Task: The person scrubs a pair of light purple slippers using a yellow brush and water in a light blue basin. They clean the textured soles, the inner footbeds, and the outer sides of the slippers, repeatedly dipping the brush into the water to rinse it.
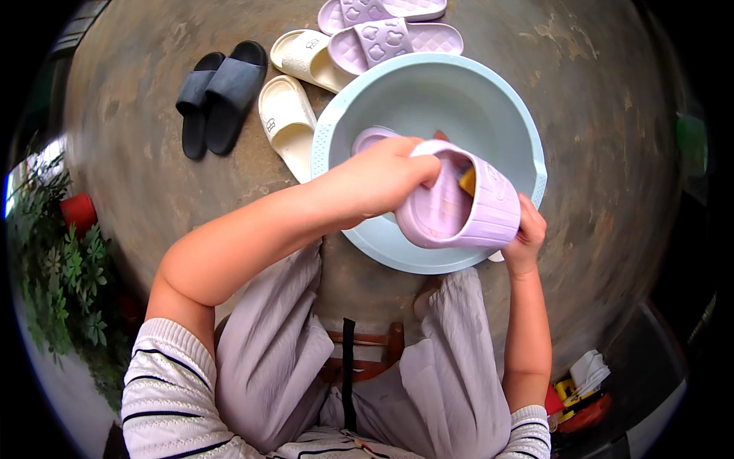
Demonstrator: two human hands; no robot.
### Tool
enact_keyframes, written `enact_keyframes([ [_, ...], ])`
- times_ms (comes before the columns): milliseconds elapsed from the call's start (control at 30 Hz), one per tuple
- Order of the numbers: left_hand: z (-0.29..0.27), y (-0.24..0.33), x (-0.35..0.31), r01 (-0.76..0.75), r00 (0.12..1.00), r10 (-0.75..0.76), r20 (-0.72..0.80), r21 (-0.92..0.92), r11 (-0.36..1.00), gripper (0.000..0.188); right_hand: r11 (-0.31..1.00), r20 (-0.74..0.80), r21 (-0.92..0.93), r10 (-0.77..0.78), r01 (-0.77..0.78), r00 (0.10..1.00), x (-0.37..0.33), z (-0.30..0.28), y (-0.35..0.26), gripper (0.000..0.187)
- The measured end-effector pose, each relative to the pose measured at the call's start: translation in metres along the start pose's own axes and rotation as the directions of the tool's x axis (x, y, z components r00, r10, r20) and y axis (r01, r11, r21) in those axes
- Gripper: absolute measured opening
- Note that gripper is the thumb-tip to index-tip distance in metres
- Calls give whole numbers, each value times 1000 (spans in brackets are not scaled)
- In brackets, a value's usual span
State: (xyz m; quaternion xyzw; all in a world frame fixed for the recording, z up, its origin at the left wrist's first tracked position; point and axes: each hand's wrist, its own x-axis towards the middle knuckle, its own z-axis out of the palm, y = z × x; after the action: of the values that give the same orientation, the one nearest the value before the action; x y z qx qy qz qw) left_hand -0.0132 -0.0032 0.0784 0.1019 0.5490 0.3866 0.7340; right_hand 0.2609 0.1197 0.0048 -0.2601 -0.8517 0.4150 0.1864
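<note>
A lilac slide slipper (pixel 495 200) is held tilted over a pale blue basin (pixel 529 145), its strap facing up. My left hand (pixel 390 177) grips it from the left, with the thumb on the footbed. At the strap side my right hand (pixel 524 236) is closed around the slipper's edge; some of its fingers are hidden. A small yellow piece (pixel 468 182) shows inside the strap opening; its kind is unclear. Beyond my left hand a rounded lilac edge (pixel 371 138) shows in the basin; I cannot tell whether it belongs to the same slipper.
Past the basin lie lilac slippers (pixel 382 40). Cream slippers (pixel 287 115) sit on its left, and dark slippers (pixel 235 96) farther left. Green plants (pixel 73 268) and a red pot (pixel 79 213) stand at the left. A brown wooden stool (pixel 394 343) shows between my legs.
</note>
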Motion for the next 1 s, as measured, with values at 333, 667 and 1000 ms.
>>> enact_keyframes([
  [333, 2, -10, -4, -15, 1000, 16, -17, 34, 999, 40, 977, 42, 184, 104, -110, 994, 1, 15, -14, 32],
  [667, -2, -14, 5, 8, 999, -7, -38, 12, 1000, 45, 966, 52, 242, 81, -91, 995, 19, 17, -16, 29],
  [1000, -12, -7, 0, -55, 988, 61, -142, 47, 997, 42, 970, 63, 175, 162, -171, 985, 21, 22, -17, 27],
])
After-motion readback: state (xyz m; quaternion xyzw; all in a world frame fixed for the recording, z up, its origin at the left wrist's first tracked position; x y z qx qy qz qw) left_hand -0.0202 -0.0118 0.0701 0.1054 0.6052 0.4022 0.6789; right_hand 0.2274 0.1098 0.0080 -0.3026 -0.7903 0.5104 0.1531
